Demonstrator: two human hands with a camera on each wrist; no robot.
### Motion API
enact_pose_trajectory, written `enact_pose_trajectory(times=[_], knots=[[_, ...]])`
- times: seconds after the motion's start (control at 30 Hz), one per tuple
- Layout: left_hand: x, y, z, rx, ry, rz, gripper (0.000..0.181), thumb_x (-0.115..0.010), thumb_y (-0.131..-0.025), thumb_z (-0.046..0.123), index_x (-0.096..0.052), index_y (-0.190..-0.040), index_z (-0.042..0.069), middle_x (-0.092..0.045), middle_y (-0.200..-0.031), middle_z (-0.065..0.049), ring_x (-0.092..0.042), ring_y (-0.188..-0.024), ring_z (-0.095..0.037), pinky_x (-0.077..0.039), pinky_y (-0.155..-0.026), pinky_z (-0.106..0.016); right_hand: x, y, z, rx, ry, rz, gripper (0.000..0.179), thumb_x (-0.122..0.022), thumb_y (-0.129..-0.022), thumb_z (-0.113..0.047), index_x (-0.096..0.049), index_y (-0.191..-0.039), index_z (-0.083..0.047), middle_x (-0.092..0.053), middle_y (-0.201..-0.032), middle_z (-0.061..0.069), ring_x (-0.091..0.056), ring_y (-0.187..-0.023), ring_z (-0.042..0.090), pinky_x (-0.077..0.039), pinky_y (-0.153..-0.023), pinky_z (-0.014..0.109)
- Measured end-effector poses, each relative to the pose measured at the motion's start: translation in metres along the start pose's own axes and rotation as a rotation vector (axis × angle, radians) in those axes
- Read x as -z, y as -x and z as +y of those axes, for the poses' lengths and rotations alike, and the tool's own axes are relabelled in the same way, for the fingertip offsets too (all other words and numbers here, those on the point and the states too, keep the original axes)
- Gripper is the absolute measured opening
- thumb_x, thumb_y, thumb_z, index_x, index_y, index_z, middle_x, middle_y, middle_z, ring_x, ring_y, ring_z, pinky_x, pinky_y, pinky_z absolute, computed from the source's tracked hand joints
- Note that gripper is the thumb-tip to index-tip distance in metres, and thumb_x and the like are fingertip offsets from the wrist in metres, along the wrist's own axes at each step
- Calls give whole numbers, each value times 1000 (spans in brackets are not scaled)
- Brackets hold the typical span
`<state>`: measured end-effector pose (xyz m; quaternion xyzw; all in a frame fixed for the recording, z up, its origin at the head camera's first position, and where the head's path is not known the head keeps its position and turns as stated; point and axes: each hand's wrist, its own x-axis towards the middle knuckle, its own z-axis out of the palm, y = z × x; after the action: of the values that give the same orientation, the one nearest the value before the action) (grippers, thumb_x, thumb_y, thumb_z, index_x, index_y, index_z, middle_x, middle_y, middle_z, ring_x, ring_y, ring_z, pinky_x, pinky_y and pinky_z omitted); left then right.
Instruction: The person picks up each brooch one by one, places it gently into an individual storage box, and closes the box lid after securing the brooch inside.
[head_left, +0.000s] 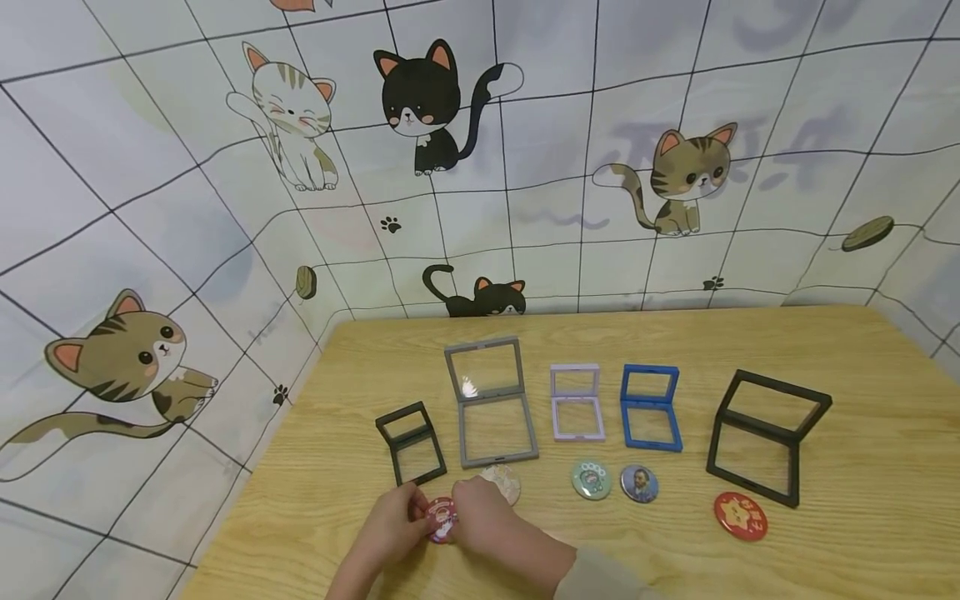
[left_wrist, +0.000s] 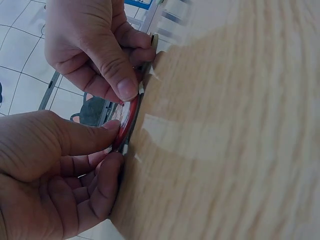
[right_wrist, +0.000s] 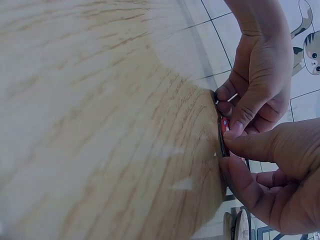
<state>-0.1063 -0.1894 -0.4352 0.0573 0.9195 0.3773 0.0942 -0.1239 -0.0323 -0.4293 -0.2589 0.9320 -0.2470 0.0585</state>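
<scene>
Lying below white cat-print walls point(head_left: 551, 208) is a wooden tabletop point(head_left: 337, 375). Lower centre, left fingers point(left_wrist: 102, 136) and right fingers point(left_wrist: 120, 80) pinch a round red badge point(head_left: 442, 518).

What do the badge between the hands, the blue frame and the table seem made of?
Badge: probably metal under plastic film; its red rim looks smooth and glossy, though metal isn't confirmed.
Blue frame: likely moulded plastic, given its even colour and straight, slim bars.
Table: pale wood or wood-look laminate; grain lines show, but can't settle which.
</scene>
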Motion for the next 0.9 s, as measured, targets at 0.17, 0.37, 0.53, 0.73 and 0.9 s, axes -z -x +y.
enact_pose_trajectory(times=[0.17,0.37,0.53,0.73,0.9], knots=[[1,1,-2,14,33,-22,19,-69,-75,8,-53,-83,3,-49,-68,0,-44,-58,-10,-36,-49,-21,-1,0,4,-2,-89,17,32,-81,-58,-15,-51,-66,-5,-47,-59,-2,-44,-52,9,-38,-48,21],[2,2,-4,-21,67,-31,19,-68,-78,10,-52,-85,3,-49,-66,2,-44,-56,-9,-37,-48,-21,-2,-1,7,11,-202,51,29,-78,-61,-10,-49,-64,-7,-43,-58,-5,-39,-52,6,-35,-48,18],[4,2,-6,-55,145,-89,18,-65,-81,10,-50,-86,2,-49,-66,1,-44,-55,-8,-37,-48,-21,0,-3,10,9,-305,48,24,-76,-62,-3,-52,-64,-4,-47,-60,-4,-41,-54,5,-37,-49,17],[6,1,-8,6,355,-142,16,-57,-87,7,-44,-92,-2,-55,-62,-3,-55,-53,-12,-44,-49,-23,3,-7,11,-19,-366,55,19,-76,-66,-5,-57,-64,-3,-52,-63,-3,-46,-55,5,-40,-49,17],[8,-1,-7,20,446,-106,17,-54,-89,6,-43,-96,-5,-59,-64,-8,-59,-54,-18,-48,-52,-26,4,-11,9,-62,-489,70,18,-73,-68,0,-55,-64,-2,-56,-52,-2,-50,-43,5,-40,-41,17]])
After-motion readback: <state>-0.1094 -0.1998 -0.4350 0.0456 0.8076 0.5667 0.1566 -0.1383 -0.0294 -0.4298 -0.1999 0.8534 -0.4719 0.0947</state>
